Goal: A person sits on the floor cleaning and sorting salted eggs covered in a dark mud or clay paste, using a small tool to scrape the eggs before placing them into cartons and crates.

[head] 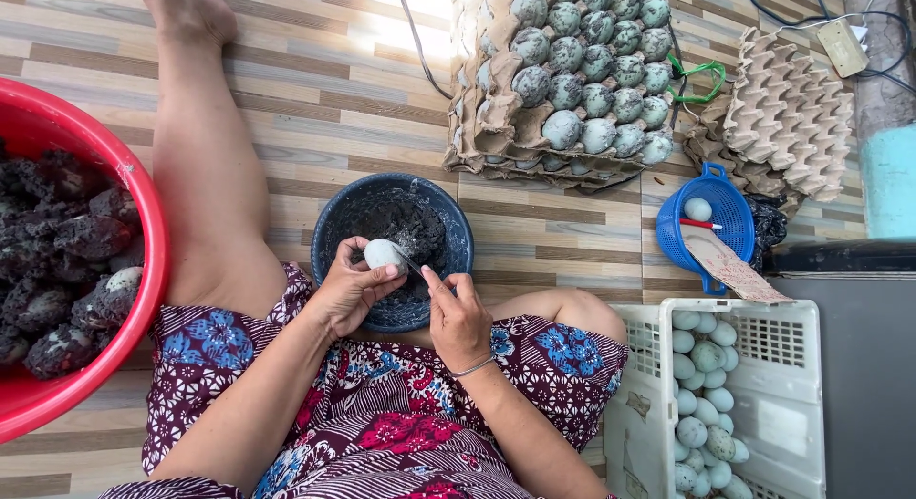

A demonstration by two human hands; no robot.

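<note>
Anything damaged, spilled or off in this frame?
Nothing spilled. The brown cardboard egg trays under the grey-green eggs are torn and ragged at the left edge. Left hand holds a pale egg over the dark blue bowl; right hand scrapes it with a thin tool.

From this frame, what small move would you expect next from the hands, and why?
Probably another short scrape with the thin tool across the egg. The left hand holds the egg over the blue bowl, which already holds dark scrapings; the right hand has the tool's tip at the shell. The egg looks mostly pale, so it may soon go with the cleaned eggs in the white crate.
</note>
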